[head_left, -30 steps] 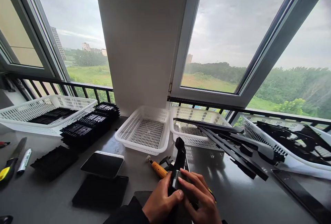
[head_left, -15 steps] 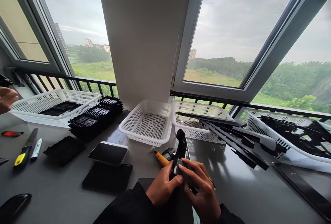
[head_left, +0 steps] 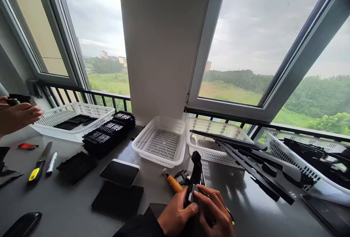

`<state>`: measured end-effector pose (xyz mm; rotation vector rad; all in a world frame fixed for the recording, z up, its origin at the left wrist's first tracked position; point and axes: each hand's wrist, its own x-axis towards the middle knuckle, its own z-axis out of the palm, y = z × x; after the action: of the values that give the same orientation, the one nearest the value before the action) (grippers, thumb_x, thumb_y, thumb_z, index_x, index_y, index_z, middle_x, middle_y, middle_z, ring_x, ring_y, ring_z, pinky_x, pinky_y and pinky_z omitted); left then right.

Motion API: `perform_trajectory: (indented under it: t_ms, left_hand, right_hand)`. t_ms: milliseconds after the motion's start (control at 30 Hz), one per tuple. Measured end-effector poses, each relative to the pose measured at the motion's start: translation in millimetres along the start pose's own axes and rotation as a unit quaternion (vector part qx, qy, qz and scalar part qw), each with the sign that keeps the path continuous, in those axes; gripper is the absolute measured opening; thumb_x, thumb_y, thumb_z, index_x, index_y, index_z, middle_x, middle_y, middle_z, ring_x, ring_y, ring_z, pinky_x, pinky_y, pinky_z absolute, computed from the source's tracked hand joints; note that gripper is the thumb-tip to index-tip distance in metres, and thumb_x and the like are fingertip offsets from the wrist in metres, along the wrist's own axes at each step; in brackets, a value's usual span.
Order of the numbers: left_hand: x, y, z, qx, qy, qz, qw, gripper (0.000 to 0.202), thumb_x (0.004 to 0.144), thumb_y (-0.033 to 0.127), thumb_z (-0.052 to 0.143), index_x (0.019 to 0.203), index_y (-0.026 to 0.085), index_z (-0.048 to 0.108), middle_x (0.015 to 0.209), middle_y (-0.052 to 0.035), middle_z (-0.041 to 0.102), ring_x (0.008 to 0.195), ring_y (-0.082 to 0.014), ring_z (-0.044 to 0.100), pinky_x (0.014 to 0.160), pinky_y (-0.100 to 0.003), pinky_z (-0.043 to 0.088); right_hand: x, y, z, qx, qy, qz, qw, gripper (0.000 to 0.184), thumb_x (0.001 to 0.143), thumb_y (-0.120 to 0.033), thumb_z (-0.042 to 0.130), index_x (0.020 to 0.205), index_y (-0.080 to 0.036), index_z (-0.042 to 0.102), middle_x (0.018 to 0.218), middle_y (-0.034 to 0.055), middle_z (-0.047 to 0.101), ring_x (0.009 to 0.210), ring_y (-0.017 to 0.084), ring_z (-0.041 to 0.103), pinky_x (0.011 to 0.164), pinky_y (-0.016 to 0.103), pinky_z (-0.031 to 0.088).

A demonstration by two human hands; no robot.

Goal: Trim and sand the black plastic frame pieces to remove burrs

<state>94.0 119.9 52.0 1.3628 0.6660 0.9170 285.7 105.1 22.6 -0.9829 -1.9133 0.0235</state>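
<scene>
Both of my hands are closed round one long black plastic part (head_left: 196,167) that stands tilted upward near the table's front edge. My left hand (head_left: 175,217) grips its lower body from the left, thumb pressed on a small grey piece. My right hand (head_left: 216,213) wraps it from the right, fingers over the same spot. An orange-handled tool (head_left: 172,182) lies on the table just left of the part.
An empty white basket (head_left: 161,143) sits behind my hands; beside it a basket (head_left: 212,135) holds long black strips. Stacked black trays (head_left: 108,133), a phone (head_left: 119,173), a knife (head_left: 38,167) and a marker (head_left: 51,162) lie left. Another person's hand (head_left: 16,116) shows at far left.
The view has shifted left and slightly down. My hands keep the same grip on the black part. The other person's hand has come further into view at the left.
</scene>
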Motion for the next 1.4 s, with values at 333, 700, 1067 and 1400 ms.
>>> perform_trajectory:
  t_ms: [333,700,1067,1400]
  left_hand:
    - [-1,-1,2.4,-0.088,-0.034,-0.015,0.995,0.060,0.087,0.057,0.078,0.127,0.014,0.066,0.112,-0.0112,0.072,0.110,-0.0330,0.067,0.101,-0.045,0.048]
    - [-7,24,0.6,-0.063,-0.078,0.018,0.995,0.081,0.082,0.070,0.078,0.140,0.016,0.063,0.130,-0.0168,0.071,0.125,-0.0404,0.064,0.111,-0.053,0.047]
    - [-8,19,0.2,-0.057,-0.064,0.017,0.996,0.080,0.083,0.078,0.070,0.131,0.014,0.067,0.114,-0.0135,0.071,0.108,-0.0345,0.066,0.094,-0.043,0.051]
    - [-9,-6,-1.4,0.005,0.038,-0.070,0.997,0.068,0.090,0.085,0.050,0.083,0.018,0.056,0.082,0.0005,0.046,0.080,-0.0173,0.041,0.078,-0.034,0.038]
  right_hand:
    - [-17,-7,10,0.020,0.034,0.054,0.998,0.040,0.097,-0.018,0.059,0.130,-0.033,0.074,0.134,0.0077,0.072,0.120,0.032,0.068,0.093,0.048,0.064]
    - [-23,-2,4,-0.057,-0.013,-0.023,0.998,0.041,0.102,-0.031,0.064,0.142,-0.039,0.069,0.143,0.0056,0.069,0.122,0.031,0.069,0.091,0.044,0.066]
    - [-28,-14,10,-0.021,0.023,0.029,0.999,0.040,0.102,-0.025,0.063,0.138,-0.039,0.072,0.142,0.0055,0.069,0.125,0.032,0.068,0.097,0.047,0.063]
    - [-26,-17,2,-0.016,0.019,-0.007,1.000,0.055,0.096,-0.009,0.058,0.139,-0.041,0.071,0.139,0.0050,0.070,0.122,0.030,0.069,0.094,0.047,0.063]
